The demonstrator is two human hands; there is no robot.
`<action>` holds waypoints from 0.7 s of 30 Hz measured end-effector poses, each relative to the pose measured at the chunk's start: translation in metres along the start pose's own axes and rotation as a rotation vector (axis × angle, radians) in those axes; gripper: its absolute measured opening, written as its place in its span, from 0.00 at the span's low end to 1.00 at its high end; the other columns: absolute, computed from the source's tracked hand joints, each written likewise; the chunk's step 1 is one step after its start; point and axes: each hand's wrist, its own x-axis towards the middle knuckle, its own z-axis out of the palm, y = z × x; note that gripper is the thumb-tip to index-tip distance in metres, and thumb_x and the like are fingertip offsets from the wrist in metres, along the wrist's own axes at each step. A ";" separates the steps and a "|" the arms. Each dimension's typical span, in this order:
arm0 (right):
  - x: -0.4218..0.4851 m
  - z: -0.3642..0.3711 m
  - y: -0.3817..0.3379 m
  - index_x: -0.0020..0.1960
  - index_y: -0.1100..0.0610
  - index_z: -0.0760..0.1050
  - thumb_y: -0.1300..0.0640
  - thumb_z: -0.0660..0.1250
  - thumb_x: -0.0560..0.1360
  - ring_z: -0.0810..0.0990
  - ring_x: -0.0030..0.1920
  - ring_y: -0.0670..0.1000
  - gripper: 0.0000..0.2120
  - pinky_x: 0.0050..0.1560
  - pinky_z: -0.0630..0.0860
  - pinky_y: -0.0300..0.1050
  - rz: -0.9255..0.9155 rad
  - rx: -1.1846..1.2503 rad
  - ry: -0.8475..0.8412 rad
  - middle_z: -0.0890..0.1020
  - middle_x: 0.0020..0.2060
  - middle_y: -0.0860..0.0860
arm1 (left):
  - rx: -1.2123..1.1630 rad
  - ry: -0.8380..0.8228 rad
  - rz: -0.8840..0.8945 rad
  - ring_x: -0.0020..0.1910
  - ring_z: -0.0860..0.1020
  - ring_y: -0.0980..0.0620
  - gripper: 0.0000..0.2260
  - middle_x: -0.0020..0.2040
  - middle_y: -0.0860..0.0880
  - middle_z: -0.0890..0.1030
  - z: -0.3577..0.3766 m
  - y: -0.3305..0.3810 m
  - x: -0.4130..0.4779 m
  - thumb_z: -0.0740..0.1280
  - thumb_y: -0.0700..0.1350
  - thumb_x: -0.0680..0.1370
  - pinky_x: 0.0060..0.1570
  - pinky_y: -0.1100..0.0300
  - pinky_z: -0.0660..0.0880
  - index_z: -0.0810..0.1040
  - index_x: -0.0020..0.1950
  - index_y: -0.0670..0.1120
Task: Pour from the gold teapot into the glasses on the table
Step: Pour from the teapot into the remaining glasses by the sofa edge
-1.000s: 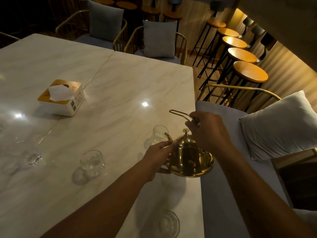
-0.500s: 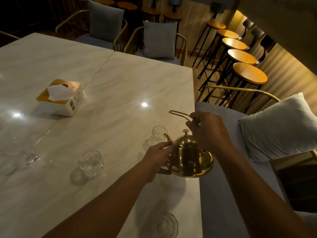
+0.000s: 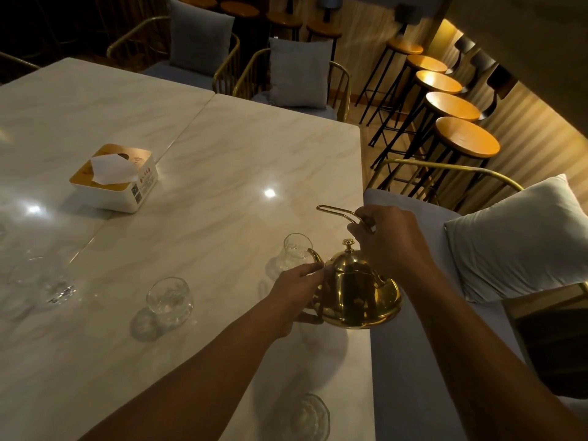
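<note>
The gold teapot [image 3: 356, 291] is at the right edge of the marble table [image 3: 222, 173], tilted slightly with its spout toward a clear glass [image 3: 294, 251] just behind it. My right hand [image 3: 388, 240] grips the teapot's wire handle from above. My left hand [image 3: 299, 288] holds the pot's left side below the spout, thumb underneath. A second glass [image 3: 168, 300] stands to the left. A third glass [image 3: 310, 416] sits near the table's front edge, and a fourth, blurred [image 3: 41, 280], is at the far left.
A white tissue box [image 3: 116, 179] with a gold top lies at mid-left. Cushioned chairs stand beyond the table's far edge. A grey seat with a pale pillow [image 3: 521, 237] is right beside the table, and round wooden bar stools [image 3: 466, 141] line the right wall.
</note>
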 end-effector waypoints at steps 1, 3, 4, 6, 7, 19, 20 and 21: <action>0.000 0.000 0.000 0.67 0.57 0.77 0.54 0.68 0.80 0.82 0.49 0.53 0.17 0.47 0.80 0.47 -0.002 0.002 -0.001 0.85 0.54 0.56 | 0.000 0.000 0.001 0.50 0.82 0.43 0.20 0.51 0.45 0.82 0.000 0.000 0.000 0.70 0.57 0.74 0.47 0.45 0.83 0.77 0.64 0.53; 0.001 0.001 0.001 0.67 0.57 0.77 0.54 0.68 0.80 0.81 0.48 0.52 0.17 0.45 0.78 0.45 -0.002 0.005 -0.004 0.84 0.54 0.56 | 0.000 0.000 0.000 0.50 0.82 0.43 0.20 0.51 0.46 0.82 0.000 0.001 0.000 0.70 0.57 0.74 0.47 0.45 0.82 0.77 0.64 0.53; 0.002 0.001 0.001 0.67 0.58 0.77 0.54 0.68 0.80 0.81 0.47 0.51 0.17 0.44 0.77 0.44 -0.002 0.005 -0.005 0.84 0.54 0.56 | 0.000 -0.001 -0.001 0.50 0.82 0.43 0.19 0.51 0.46 0.82 0.000 0.001 0.000 0.70 0.57 0.74 0.47 0.45 0.82 0.77 0.64 0.54; 0.003 0.001 0.002 0.67 0.58 0.77 0.55 0.68 0.80 0.79 0.45 0.49 0.17 0.42 0.74 0.41 -0.006 0.005 -0.007 0.84 0.54 0.56 | 0.000 -0.005 -0.003 0.50 0.82 0.43 0.19 0.51 0.46 0.82 0.000 0.002 0.001 0.70 0.57 0.74 0.47 0.45 0.82 0.77 0.64 0.54; 0.003 0.001 0.002 0.67 0.58 0.77 0.55 0.67 0.80 0.79 0.45 0.49 0.17 0.42 0.74 0.40 -0.011 0.004 -0.009 0.84 0.55 0.56 | -0.001 -0.006 -0.002 0.50 0.82 0.43 0.19 0.51 0.46 0.82 0.000 0.001 0.001 0.69 0.57 0.74 0.48 0.45 0.82 0.77 0.64 0.54; 0.006 0.001 0.002 0.66 0.59 0.78 0.55 0.68 0.80 0.81 0.45 0.50 0.16 0.45 0.79 0.45 -0.030 -0.013 -0.011 0.85 0.53 0.57 | -0.007 -0.020 0.004 0.48 0.82 0.44 0.17 0.50 0.46 0.81 -0.002 0.003 -0.001 0.69 0.56 0.75 0.44 0.47 0.83 0.78 0.62 0.53; 0.006 0.001 0.002 0.66 0.59 0.78 0.55 0.68 0.80 0.80 0.44 0.50 0.16 0.45 0.78 0.44 -0.029 -0.010 -0.012 0.85 0.53 0.57 | -0.008 -0.019 0.005 0.48 0.82 0.44 0.17 0.50 0.46 0.81 -0.002 0.003 -0.001 0.69 0.56 0.75 0.45 0.47 0.83 0.78 0.62 0.53; 0.006 0.001 0.001 0.66 0.59 0.77 0.55 0.68 0.80 0.80 0.44 0.49 0.16 0.44 0.78 0.44 -0.025 -0.005 -0.012 0.85 0.54 0.57 | -0.009 -0.018 0.005 0.48 0.82 0.44 0.17 0.50 0.45 0.81 -0.002 0.003 -0.001 0.69 0.56 0.75 0.45 0.47 0.83 0.78 0.62 0.53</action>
